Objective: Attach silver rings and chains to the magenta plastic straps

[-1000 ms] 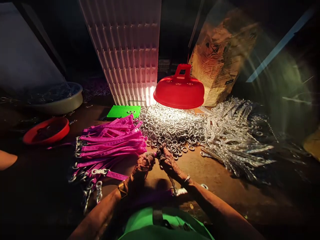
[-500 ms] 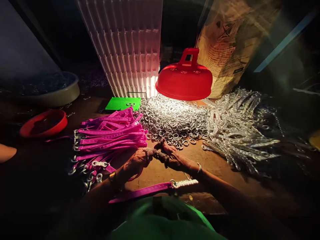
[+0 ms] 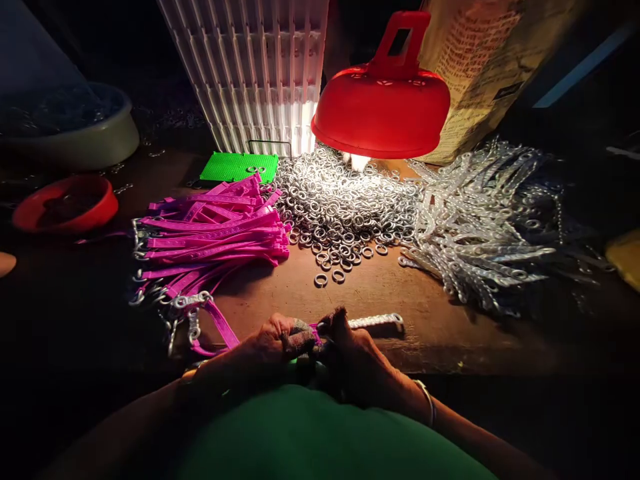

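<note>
- The left hand (image 3: 285, 337) is closed, thumb and fingers pinching a pink strap (image 3: 315, 333); only a short bit shows in the gap between the two hands.
- The right hand (image 3: 357, 353) meets it fingertip to fingertip, apparently pinched on the same strap; exactly what lies under those fingers is hidden.
- A silver braided strip (image 3: 375, 322) sticks out just beyond the right thumb, pointing away to the right; whether it is joined to the strap cannot be told.
- The strap looks light, thin and bendable, so it probably folds unless held close to its end, as both hands do here.
- The braided strip looks stiffer and smooth, perhaps a little slippery; its near end seems the surer place to take hold.
- Nothing here looks fragile.
- Beyond the grip lies a heap of loose rings (image 3: 350, 207), small and hard-looking, best pinched by the rim.
- Left of that heap are more pink straps (image 3: 220, 230); right of it, silver chains (image 3: 480, 233).
</note>
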A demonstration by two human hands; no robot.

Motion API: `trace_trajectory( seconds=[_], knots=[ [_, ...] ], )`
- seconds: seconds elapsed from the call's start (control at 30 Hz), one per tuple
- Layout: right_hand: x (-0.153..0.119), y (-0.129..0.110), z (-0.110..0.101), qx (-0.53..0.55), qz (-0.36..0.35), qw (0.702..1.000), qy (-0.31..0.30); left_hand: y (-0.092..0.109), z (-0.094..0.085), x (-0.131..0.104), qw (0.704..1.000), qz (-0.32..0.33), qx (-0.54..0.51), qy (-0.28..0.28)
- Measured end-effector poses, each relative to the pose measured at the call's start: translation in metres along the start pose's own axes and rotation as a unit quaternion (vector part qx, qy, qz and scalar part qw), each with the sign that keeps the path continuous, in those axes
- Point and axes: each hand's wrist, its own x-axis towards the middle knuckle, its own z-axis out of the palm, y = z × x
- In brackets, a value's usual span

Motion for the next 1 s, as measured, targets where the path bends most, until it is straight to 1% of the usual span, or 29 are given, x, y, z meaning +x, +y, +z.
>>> trace_trajectory(
  seconds=[0.07,0.17,0.27,0.33,0.4,0.53,0.6,0.7,0.77,0.87,1.0],
  knots=[
    [0.001,-0.005,0.000,0.013,-0.014,1.000,-0.004,-0.003,0.003,-0.003,0.999,0.006,-0.041,0.009],
    [0.009,-0.008,-0.003,-0.016,-0.044,0.999,-0.026,-0.006,-0.001,-0.002,0.998,0.013,-0.055,0.020],
    [0.017,-0.006,-0.004,-0.019,-0.013,0.998,-0.062,-0.007,-0.009,0.003,0.998,-0.009,-0.056,0.008],
    [0.020,-0.004,-0.003,-0.023,0.012,0.998,-0.065,-0.006,-0.013,0.007,0.998,-0.020,-0.062,0.010],
    [0.023,-0.003,-0.002,-0.052,0.006,0.997,-0.063,-0.005,-0.014,0.008,0.997,-0.030,-0.072,0.024],
    [0.026,-0.003,-0.001,-0.136,-0.034,0.988,-0.069,0.000,-0.010,0.008,0.992,-0.039,-0.106,0.050],
    [0.029,-0.004,-0.002,-0.157,-0.040,0.984,-0.070,0.004,-0.007,0.006,0.992,-0.035,-0.122,0.029],
    [0.032,-0.009,-0.005,-0.161,-0.047,0.983,-0.077,0.009,-0.004,0.001,0.990,-0.024,-0.136,-0.032],
    [0.034,-0.012,-0.008,-0.147,-0.065,0.983,-0.089,0.011,-0.003,-0.002,0.989,-0.018,-0.140,-0.037],
    [0.032,-0.015,-0.015,-0.114,-0.096,0.983,-0.108,0.011,-0.005,-0.004,0.995,-0.006,-0.097,-0.010],
    [0.025,-0.010,-0.026,-0.130,-0.100,0.980,-0.112,0.011,-0.007,0.005,0.999,0.013,0.031,0.006]
  ],
)
